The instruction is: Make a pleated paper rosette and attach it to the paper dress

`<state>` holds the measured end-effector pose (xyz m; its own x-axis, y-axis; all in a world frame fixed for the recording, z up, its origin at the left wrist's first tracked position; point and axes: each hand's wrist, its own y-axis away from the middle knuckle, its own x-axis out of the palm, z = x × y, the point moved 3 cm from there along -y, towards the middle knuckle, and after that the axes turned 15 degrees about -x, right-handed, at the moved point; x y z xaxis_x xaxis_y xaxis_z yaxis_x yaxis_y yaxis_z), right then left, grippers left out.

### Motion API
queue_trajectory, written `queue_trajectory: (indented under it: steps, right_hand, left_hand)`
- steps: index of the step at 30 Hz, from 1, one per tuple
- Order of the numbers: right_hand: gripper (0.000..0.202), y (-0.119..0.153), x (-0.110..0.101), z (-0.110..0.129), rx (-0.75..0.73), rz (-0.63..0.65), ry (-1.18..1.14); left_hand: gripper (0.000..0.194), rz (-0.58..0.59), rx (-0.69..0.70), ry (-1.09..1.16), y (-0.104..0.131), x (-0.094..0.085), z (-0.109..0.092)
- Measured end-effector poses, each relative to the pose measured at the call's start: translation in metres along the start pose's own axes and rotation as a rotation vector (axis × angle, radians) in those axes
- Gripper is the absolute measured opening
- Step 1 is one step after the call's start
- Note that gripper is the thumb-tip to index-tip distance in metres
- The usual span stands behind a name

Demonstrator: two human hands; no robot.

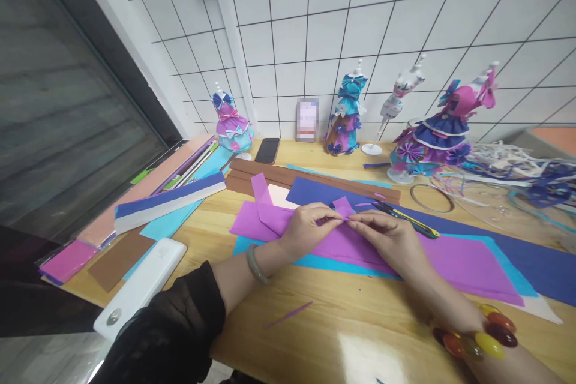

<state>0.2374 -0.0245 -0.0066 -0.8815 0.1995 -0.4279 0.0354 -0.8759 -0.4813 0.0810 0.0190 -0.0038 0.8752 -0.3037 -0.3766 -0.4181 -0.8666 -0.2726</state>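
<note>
A small purple paper piece (343,207) is pinched between both hands above the table. My left hand (310,227) closes thumb and forefinger on its left side, and my right hand (382,234) does the same on its right; the fingertips nearly meet. Beneath them lie large purple sheets (472,267), with turquoise paper (315,261) showing under their edge. Behind the right hand, a yellow-and-black utility knife (416,223) rests on dark blue paper (310,192). A thin purple strip (290,314) lies on the wood in front.
Several small dress forms in paper dresses, such as one at left (233,126), line the tiled wall beside a bare form (400,96). A black phone (267,150), brown paper (315,180) and a white box-like device (141,288) are on the table. Ribbons (517,162) pile at right.
</note>
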Motion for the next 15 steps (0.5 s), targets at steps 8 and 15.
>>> queue_trajectory:
  steps: [8,15]
  right_hand:
    - [0.012,0.000,-0.001,-0.007,-0.116,-0.026,0.028]
    - [0.014,0.001,0.000,-0.003,-0.162,-0.026,0.047]
  left_hand:
    - [0.023,0.053,-0.204,0.224,0.000,0.007,0.012]
    - [0.051,0.220,-0.431,0.573,-0.002,0.010,0.015]
